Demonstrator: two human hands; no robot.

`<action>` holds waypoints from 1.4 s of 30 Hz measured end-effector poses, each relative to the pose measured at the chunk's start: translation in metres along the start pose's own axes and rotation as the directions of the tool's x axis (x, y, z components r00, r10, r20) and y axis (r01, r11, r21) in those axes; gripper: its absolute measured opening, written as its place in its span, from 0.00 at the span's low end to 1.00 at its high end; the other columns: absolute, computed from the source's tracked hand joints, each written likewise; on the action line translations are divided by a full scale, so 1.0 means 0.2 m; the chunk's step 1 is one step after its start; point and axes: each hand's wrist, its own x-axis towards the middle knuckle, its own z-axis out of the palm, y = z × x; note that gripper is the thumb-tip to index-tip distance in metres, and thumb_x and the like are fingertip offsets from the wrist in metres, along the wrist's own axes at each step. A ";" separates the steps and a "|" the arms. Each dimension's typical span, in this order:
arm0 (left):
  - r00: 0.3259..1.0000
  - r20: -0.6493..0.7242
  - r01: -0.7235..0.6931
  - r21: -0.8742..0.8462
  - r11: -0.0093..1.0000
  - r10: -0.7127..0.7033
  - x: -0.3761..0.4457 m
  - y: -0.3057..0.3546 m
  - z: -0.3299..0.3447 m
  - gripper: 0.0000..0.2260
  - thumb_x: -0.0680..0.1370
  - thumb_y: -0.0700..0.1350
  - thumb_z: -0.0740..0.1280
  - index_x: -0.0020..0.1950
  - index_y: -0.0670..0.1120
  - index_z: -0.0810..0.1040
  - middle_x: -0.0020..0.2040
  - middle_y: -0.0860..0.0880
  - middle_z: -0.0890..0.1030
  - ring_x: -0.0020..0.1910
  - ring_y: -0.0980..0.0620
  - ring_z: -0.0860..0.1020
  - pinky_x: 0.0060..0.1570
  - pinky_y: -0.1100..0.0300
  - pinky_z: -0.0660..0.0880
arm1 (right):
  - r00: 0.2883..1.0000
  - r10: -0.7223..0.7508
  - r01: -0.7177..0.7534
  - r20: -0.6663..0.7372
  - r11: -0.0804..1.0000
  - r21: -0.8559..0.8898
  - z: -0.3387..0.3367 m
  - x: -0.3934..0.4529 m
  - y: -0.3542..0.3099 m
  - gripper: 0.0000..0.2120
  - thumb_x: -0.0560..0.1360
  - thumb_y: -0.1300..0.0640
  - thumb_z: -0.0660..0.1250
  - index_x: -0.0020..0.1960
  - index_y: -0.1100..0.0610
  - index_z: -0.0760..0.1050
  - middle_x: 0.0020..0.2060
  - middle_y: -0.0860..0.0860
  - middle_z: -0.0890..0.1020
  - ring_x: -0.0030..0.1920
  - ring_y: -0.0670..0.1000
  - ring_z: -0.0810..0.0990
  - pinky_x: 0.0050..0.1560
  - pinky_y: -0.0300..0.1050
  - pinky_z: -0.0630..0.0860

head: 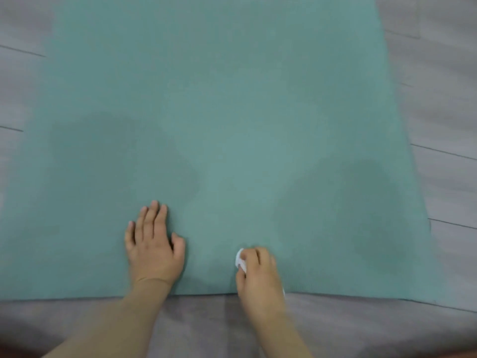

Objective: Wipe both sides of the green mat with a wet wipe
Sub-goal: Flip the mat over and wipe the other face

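The green mat lies flat on the floor and fills most of the view, its near edge just in front of me. Two darker damp patches show on it, one at the left and one at the right. My left hand rests flat on the mat near that edge, fingers straight and pointing away. My right hand is curled over a white wet wipe and holds it against the mat close to the near edge. Most of the wipe is hidden under the fingers.
Grey wood-look floor surrounds the mat on the left, right and near sides. My forearms reach in from the bottom of the view.
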 end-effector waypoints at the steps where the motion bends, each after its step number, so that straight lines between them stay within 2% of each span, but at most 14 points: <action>1: 1.000 0.003 -0.002 -0.005 1.000 0.002 0.00 0.00 0.00 0.31 0.71 0.51 0.55 0.73 0.42 0.71 0.74 0.43 0.70 0.74 0.43 0.66 0.75 0.45 0.54 | 1.000 0.016 -0.015 0.023 0.999 -0.037 0.03 0.01 0.00 0.09 0.64 0.57 0.60 0.45 0.51 0.68 0.43 0.50 0.72 0.39 0.54 0.75 0.39 0.47 0.76; 6: 0.996 0.090 0.008 -0.077 0.997 -0.001 0.01 -0.02 -0.04 0.31 0.71 0.52 0.56 0.73 0.44 0.71 0.75 0.45 0.70 0.75 0.45 0.65 0.75 0.50 0.50 | 0.999 -0.003 0.006 0.034 0.996 -0.083 0.05 0.01 0.02 0.22 0.55 0.73 0.67 0.43 0.53 0.71 0.42 0.53 0.73 0.38 0.56 0.73 0.39 0.49 0.74; 10: 0.988 0.143 -0.034 -0.186 0.982 0.061 0.01 -0.12 -0.11 0.31 0.70 0.51 0.56 0.72 0.44 0.72 0.75 0.46 0.69 0.76 0.45 0.63 0.76 0.51 0.50 | 0.998 0.028 -0.018 0.054 0.985 -0.170 0.07 0.02 0.01 0.24 0.53 0.75 0.67 0.43 0.53 0.71 0.41 0.53 0.73 0.37 0.57 0.72 0.36 0.50 0.72; 12: 0.989 0.106 0.116 -0.169 0.979 -0.099 -0.02 -0.26 -0.17 0.31 0.70 0.50 0.58 0.72 0.44 0.70 0.75 0.45 0.69 0.76 0.43 0.62 0.75 0.48 0.52 | 0.995 0.063 -0.046 0.076 0.977 -0.210 0.08 0.02 0.00 0.25 0.52 0.75 0.67 0.43 0.52 0.71 0.40 0.53 0.72 0.36 0.58 0.73 0.35 0.50 0.72; 15: 0.852 0.061 0.520 -0.213 0.827 -0.520 -0.05 -0.54 -0.27 0.29 0.73 0.44 0.69 0.73 0.42 0.67 0.77 0.40 0.64 0.76 0.38 0.59 0.74 0.42 0.54 | 0.983 0.138 -0.095 0.119 0.946 -0.310 0.08 0.03 -0.05 0.26 0.47 0.75 0.68 0.41 0.56 0.72 0.37 0.56 0.73 0.32 0.58 0.73 0.32 0.49 0.73; 17: 0.758 0.093 0.649 -0.192 0.736 -0.645 -0.05 -0.68 -0.33 0.34 0.73 0.42 0.73 0.75 0.41 0.64 0.78 0.37 0.60 0.77 0.37 0.56 0.74 0.41 0.53 | 0.966 0.203 -0.136 0.161 0.925 -0.354 0.07 0.04 -0.08 0.24 0.49 0.76 0.67 0.41 0.58 0.73 0.39 0.58 0.74 0.33 0.60 0.75 0.31 0.50 0.73; 19: 0.682 0.123 0.728 -0.217 0.651 -0.721 -0.02 -0.75 -0.38 0.38 0.73 0.45 0.75 0.77 0.40 0.60 0.78 0.36 0.57 0.77 0.37 0.55 0.74 0.40 0.54 | 0.951 0.228 -0.144 0.209 0.925 -0.353 0.03 0.07 -0.11 0.23 0.52 0.77 0.68 0.43 0.59 0.72 0.42 0.58 0.74 0.36 0.61 0.76 0.31 0.49 0.69; 21: 0.604 0.170 0.792 -0.240 0.561 -0.779 0.03 -0.78 -0.42 0.42 0.73 0.49 0.75 0.79 0.41 0.55 0.79 0.37 0.54 0.78 0.38 0.52 0.73 0.40 0.54 | 0.946 0.210 -0.115 0.247 0.930 -0.349 -0.01 0.11 -0.12 0.21 0.63 0.74 0.66 0.50 0.56 0.68 0.51 0.56 0.71 0.46 0.60 0.76 0.39 0.47 0.65; 24: 0.577 0.196 0.814 -0.219 0.538 -0.793 0.06 -0.79 -0.47 0.48 0.71 0.53 0.77 0.80 0.42 0.51 0.79 0.37 0.54 0.77 0.37 0.53 0.73 0.40 0.55 | 0.848 0.309 -0.161 0.432 0.925 -0.346 -0.08 0.15 -0.13 0.16 0.72 0.68 0.59 0.56 0.54 0.67 0.57 0.53 0.66 0.55 0.56 0.73 0.47 0.44 0.66; 27: 0.549 0.219 0.836 -0.147 0.529 -0.807 0.07 -0.84 -0.53 0.51 0.68 0.57 0.78 0.80 0.41 0.52 0.76 0.34 0.60 0.75 0.34 0.57 0.72 0.45 0.56 | 0.807 0.289 -0.162 0.516 0.947 -0.278 -0.16 0.17 -0.15 0.10 0.75 0.66 0.57 0.48 0.51 0.67 0.55 0.53 0.67 0.55 0.57 0.74 0.53 0.44 0.71; 29: 0.522 0.204 0.853 -0.116 0.509 -0.828 0.08 -0.86 -0.57 0.49 0.68 0.55 0.79 0.79 0.43 0.55 0.74 0.34 0.62 0.72 0.33 0.60 0.70 0.42 0.59 | 0.785 0.244 -0.129 0.569 0.964 -0.234 -0.21 0.18 -0.14 0.15 0.76 0.65 0.57 0.40 0.47 0.60 0.51 0.51 0.66 0.54 0.55 0.74 0.50 0.41 0.68; 32: 0.553 0.110 0.828 -0.186 0.530 -0.826 0.08 -0.87 -0.62 0.37 0.71 0.45 0.77 0.75 0.41 0.64 0.71 0.33 0.64 0.68 0.31 0.65 0.68 0.41 0.64 | 0.812 0.192 -0.120 0.551 0.979 -0.164 -0.25 0.15 -0.13 0.15 0.77 0.64 0.57 0.38 0.48 0.59 0.48 0.51 0.69 0.48 0.53 0.72 0.41 0.41 0.60; 36: 0.684 -0.050 0.663 -0.374 0.648 -0.728 0.04 -0.84 -0.69 0.15 0.77 0.37 0.69 0.62 0.38 0.76 0.62 0.33 0.71 0.57 0.32 0.75 0.61 0.43 0.70 | 0.824 0.156 -0.165 0.545 0.986 -0.032 -0.27 0.10 -0.13 0.04 0.79 0.61 0.60 0.47 0.54 0.68 0.47 0.54 0.77 0.51 0.56 0.77 0.42 0.43 0.65; 42: 0.837 -0.156 0.359 -0.567 0.741 -0.525 -0.05 -0.56 -0.76 0.10 0.78 0.35 0.63 0.56 0.46 0.76 0.52 0.43 0.79 0.51 0.41 0.77 0.53 0.47 0.73 | 0.880 -0.052 0.045 0.472 0.999 0.027 -0.45 0.25 -0.27 0.07 0.79 0.59 0.57 0.42 0.55 0.67 0.40 0.57 0.79 0.42 0.56 0.75 0.39 0.46 0.63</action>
